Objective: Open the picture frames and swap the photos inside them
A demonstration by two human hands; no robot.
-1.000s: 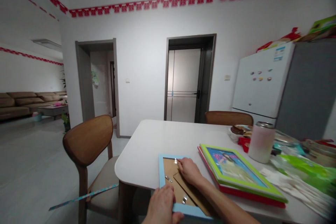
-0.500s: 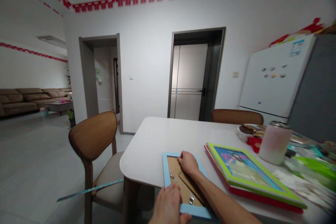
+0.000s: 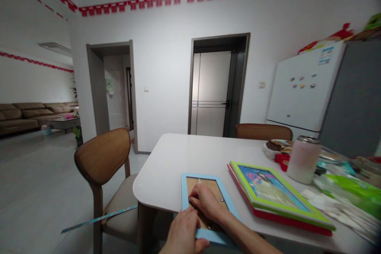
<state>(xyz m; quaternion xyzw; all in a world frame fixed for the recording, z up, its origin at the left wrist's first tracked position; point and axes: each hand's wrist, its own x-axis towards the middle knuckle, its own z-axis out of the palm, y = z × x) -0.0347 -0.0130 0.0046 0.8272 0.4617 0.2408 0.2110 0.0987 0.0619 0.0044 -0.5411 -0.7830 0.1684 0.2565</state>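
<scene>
A light blue picture frame (image 3: 185,190) lies face down at the table's near edge, its brown backing board (image 3: 210,185) showing. Small metal clips sit along the board, one at the top (image 3: 199,180) and one on the right side (image 3: 221,200). My left hand (image 3: 185,228) grips the frame's lower left corner, thumb on the near edge. With curled fingers, my right hand (image 3: 206,203) presses at the left side of the board. Its fingertips hide whatever they pinch there. The right forearm covers part of the frame's lower right.
Right of the frame lies a stack of picture frames, green (image 3: 282,202) over red (image 3: 268,215). Beyond stand a pink-white bottle (image 3: 304,160), tissues (image 3: 330,210) and a green packet (image 3: 354,190). A wooden chair (image 3: 102,154) with a patterned strip (image 3: 98,219) is at left.
My right hand has moved from the top of the backing board down to its left side. The top and right clips now show. My left hand keeps its grip on the frame.
</scene>
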